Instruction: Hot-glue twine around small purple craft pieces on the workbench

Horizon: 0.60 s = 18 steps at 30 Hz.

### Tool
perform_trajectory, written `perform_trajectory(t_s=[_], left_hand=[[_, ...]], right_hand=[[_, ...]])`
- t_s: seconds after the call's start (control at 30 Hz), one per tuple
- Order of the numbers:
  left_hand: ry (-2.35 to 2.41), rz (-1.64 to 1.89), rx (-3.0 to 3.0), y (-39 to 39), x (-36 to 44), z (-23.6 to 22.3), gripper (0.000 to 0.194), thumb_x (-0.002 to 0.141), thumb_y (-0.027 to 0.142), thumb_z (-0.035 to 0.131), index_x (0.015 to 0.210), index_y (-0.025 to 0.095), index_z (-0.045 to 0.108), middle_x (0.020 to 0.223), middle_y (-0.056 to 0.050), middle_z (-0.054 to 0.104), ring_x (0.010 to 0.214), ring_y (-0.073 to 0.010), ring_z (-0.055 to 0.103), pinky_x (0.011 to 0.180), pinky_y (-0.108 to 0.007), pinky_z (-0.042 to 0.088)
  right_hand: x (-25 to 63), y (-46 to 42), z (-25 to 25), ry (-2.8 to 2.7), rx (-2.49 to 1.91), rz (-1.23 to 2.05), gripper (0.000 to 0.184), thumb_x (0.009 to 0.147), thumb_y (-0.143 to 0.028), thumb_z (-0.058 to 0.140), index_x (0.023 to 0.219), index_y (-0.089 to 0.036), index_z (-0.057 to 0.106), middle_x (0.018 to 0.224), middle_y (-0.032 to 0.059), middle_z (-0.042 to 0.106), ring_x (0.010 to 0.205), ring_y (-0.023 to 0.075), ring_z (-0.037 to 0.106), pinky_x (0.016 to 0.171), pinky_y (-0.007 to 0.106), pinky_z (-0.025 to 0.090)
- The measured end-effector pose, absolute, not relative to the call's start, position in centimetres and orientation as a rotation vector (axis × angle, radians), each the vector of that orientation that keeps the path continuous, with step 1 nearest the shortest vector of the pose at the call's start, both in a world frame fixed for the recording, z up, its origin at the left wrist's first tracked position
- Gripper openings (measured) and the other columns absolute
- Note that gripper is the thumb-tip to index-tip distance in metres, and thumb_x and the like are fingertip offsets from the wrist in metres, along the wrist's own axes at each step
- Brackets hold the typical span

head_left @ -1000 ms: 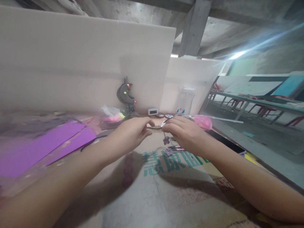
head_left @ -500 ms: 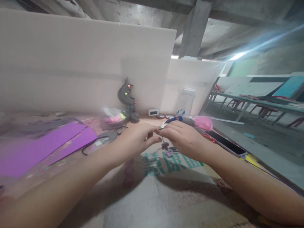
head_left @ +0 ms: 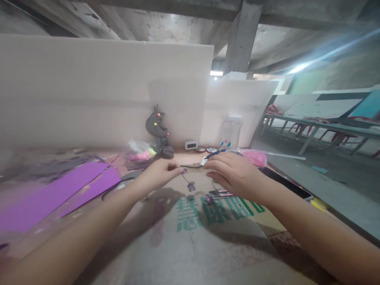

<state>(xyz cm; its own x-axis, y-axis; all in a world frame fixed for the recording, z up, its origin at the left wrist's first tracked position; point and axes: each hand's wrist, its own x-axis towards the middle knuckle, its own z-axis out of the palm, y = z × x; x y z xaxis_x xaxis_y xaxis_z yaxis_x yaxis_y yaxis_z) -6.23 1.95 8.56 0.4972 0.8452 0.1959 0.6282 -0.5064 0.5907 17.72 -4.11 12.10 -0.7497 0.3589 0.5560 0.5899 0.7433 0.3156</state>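
My left hand (head_left: 162,172) is pinched closed on a thin wire stem, with a purple dot at its fingertips. From that stem a small purple flower (head_left: 191,186) hangs above the cardboard tabletop. My right hand (head_left: 234,172) is curved palm down, thumb and fingers apart, with nothing visible between them. A dark thin strip (head_left: 191,166) spans the space between the hands, its right end close to my right fingertips. Below, a second purple flower (head_left: 209,199) with a curved stem lies beside small snips with pinkish handles (head_left: 221,193).
Purple sheets (head_left: 80,186) lie at the left. Along the back stand a bowl of colourful material (head_left: 142,155), a dark crescent ornament (head_left: 156,124), a small white clock (head_left: 191,145) and a clear bottle (head_left: 231,132). A phone (head_left: 285,183) rests by the right edge.
My hands, together half a second ago, have moved apart, the left going left with the stem and flower. The second flower and the snips now show more clearly. The view has tilted slightly upward.
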Motion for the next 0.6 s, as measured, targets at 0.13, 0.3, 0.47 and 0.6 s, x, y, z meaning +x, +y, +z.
perform_trajectory(t_s=[0.13, 0.3, 0.47, 0.6], left_hand=[[1.405, 0.612, 2.194, 4.9, -7.5, 6.9, 0.04, 0.079, 0.051, 0.051, 0.067, 0.016, 0.066, 0.055, 0.002, 0.048, 0.053, -0.0139, 0.042, 0.051, -0.025, 0.024], [1.495, 0.666, 2.154, 4.9, -7.9, 7.0, 0.042, 0.082, 0.052, 0.046, 0.071, 0.016, 0.064, 0.059, 0.0, 0.051, 0.058, -0.0157, 0.047, 0.054, -0.025, 0.028], [1.499, 0.573, 2.262, 3.8, -7.9, 8.5, 0.044, 0.084, 0.053, 0.043, 0.079, 0.018, 0.069, 0.067, -0.001, 0.061, 0.062, -0.0174, 0.053, 0.054, -0.025, 0.03], [1.64, 0.467, 2.247, 4.1, -8.1, 7.9, 0.039, 0.083, 0.047, 0.045, 0.073, 0.017, 0.068, 0.063, -0.003, 0.063, 0.059, -0.0196, 0.057, 0.055, -0.025, 0.034]], right_hand=[[19.2, -4.2, 13.8, -2.484, -0.836, -0.683, 0.019, 0.095, -0.019, 0.042, 0.097, -0.015, 0.06, 0.088, 0.0101, 0.068, 0.083, 0.0211, 0.061, 0.071, 0.033, 0.044], [21.5, -3.6, 14.7, -2.485, -0.974, -0.611, 0.013, 0.093, -0.021, 0.048, 0.093, -0.019, 0.061, 0.084, 0.0059, 0.068, 0.081, 0.0203, 0.061, 0.069, 0.032, 0.042], [23.6, -2.9, 14.8, -2.402, -1.097, -0.532, 0.01, 0.09, -0.025, 0.054, 0.095, -0.023, 0.063, 0.086, 0.0025, 0.069, 0.08, 0.0193, 0.062, 0.065, 0.029, 0.039], [24.4, -2.6, 15.5, -2.476, -1.145, -0.297, 0.012, 0.091, -0.029, 0.053, 0.087, -0.022, 0.063, 0.081, 0.0015, 0.068, 0.073, 0.0175, 0.06, 0.061, 0.027, 0.038]])
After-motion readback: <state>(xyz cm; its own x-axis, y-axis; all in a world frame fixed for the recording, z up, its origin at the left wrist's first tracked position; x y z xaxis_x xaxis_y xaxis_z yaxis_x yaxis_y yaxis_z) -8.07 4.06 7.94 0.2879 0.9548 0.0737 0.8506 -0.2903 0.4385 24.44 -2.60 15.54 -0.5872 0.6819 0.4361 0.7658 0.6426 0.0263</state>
